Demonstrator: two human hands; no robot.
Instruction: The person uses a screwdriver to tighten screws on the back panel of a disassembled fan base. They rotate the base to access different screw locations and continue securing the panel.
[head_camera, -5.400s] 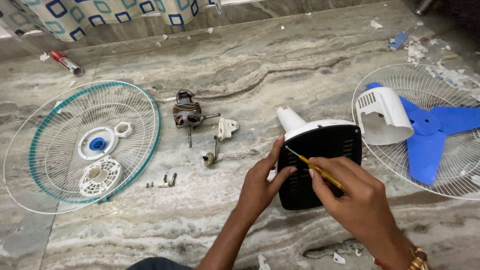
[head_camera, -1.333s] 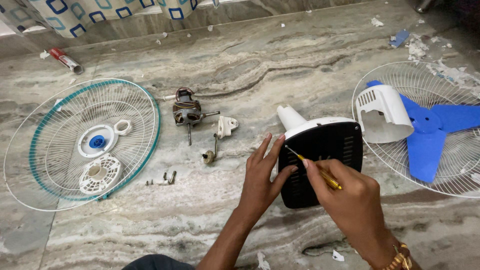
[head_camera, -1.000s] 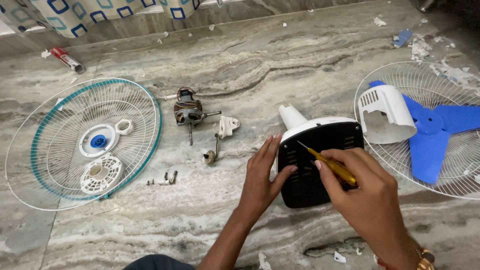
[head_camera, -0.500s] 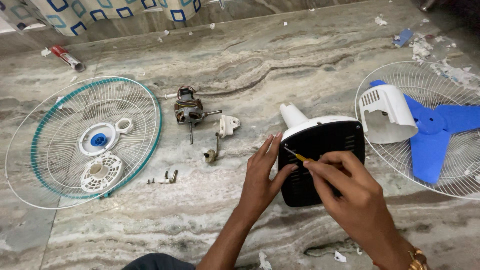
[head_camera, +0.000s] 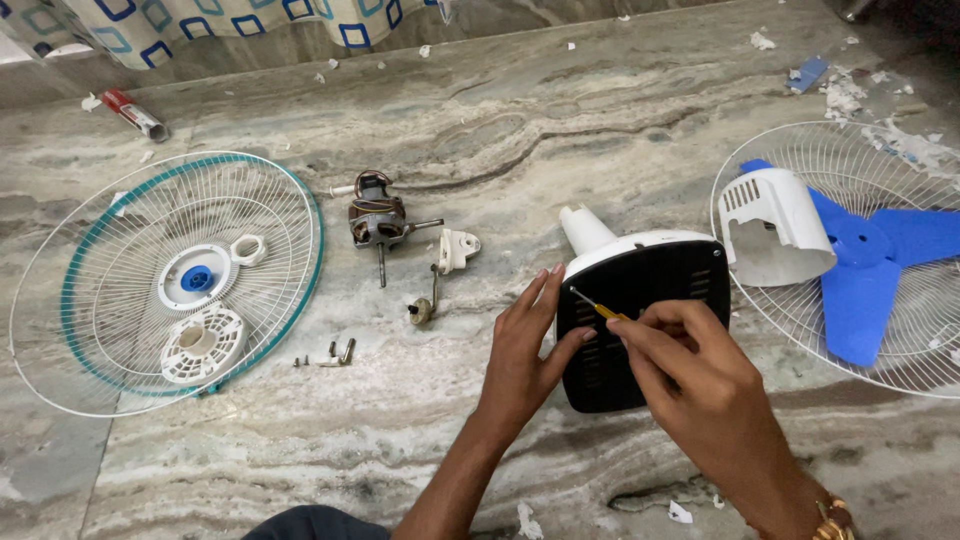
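Note:
A black fan base (head_camera: 655, 290) with a white neck lies underside up on the marble floor, near the middle right. My left hand (head_camera: 527, 345) presses against its left edge, fingers spread, steadying it. A thin yellow-handled screwdriver (head_camera: 598, 308) is pinched in my right hand (head_camera: 690, 375), with its metal tip touching the upper left corner of the black underside. Both wrists come in from the bottom of the view.
A teal-rimmed wire fan guard (head_camera: 165, 280) holding white plastic rings lies at left. A motor (head_camera: 375, 220), a small white bracket (head_camera: 455, 248) and loose screws (head_camera: 330, 355) sit mid-floor. Another guard (head_camera: 900, 340) at right carries a blue blade (head_camera: 870, 260) and a white motor cover (head_camera: 775, 225).
My right hand lifted the screwdriver off a second ago, then brought its tip back down to the base's upper left corner. My left hand has stayed on the base's edge.

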